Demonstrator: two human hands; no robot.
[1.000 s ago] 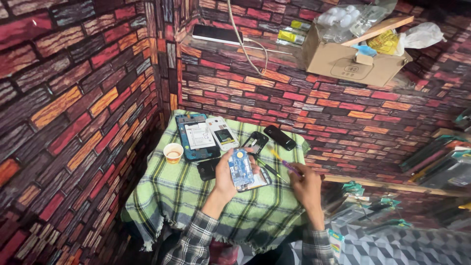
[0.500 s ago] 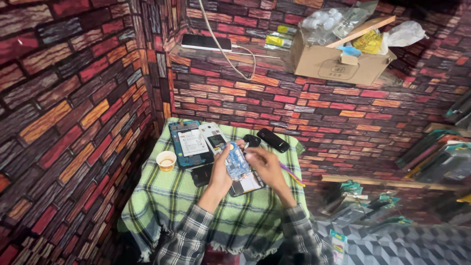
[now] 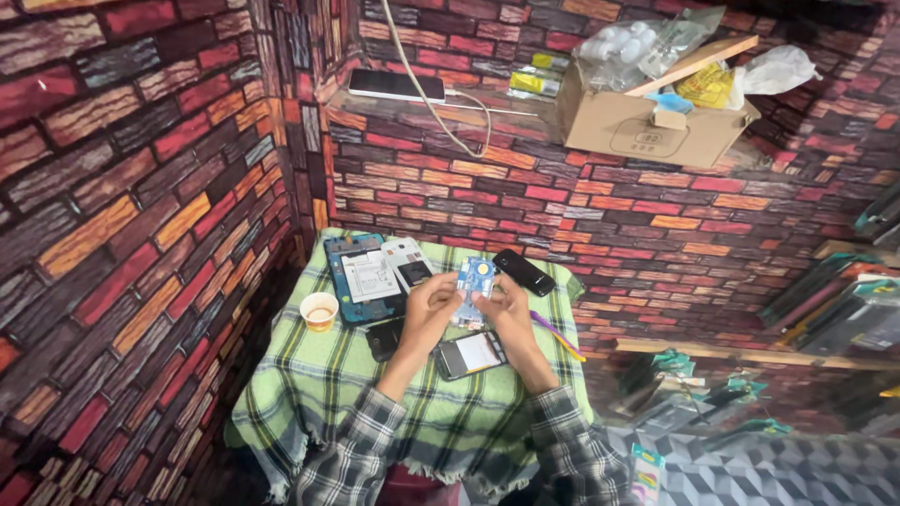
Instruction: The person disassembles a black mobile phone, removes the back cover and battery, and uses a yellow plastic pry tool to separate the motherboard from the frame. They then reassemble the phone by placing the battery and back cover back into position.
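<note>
On the left of the counter (image 3: 309, 394), which is draped in a green and white checked cloth, stands a small paper cup (image 3: 319, 310) with an orange rim. Just right of it lies an opened phone body (image 3: 361, 278) in a blue frame, its pale inner parts showing, with a white phone part (image 3: 410, 260) touching its right edge. A dark flat piece (image 3: 383, 338) lies below these, near the left wrist.

The left hand (image 3: 431, 305) and the right hand (image 3: 511, 309) meet above the middle of the counter, both closed on a small circuit board (image 3: 473, 281). The board is blue, roughly rectangular and held upright, tilted slightly, with a round pale part near its top and small silvery patches over its face. The left fingers pinch its left edge and the right fingers grip its right edge; its lower part is hidden behind the hands.

Under the hands lies a phone (image 3: 469, 355) with a pale panel facing up. Further right, a black phone (image 3: 523, 272) lies at a slant near the counter's back edge, and a purple and yellow tool (image 3: 555, 334) lies beside the right wrist.
</note>
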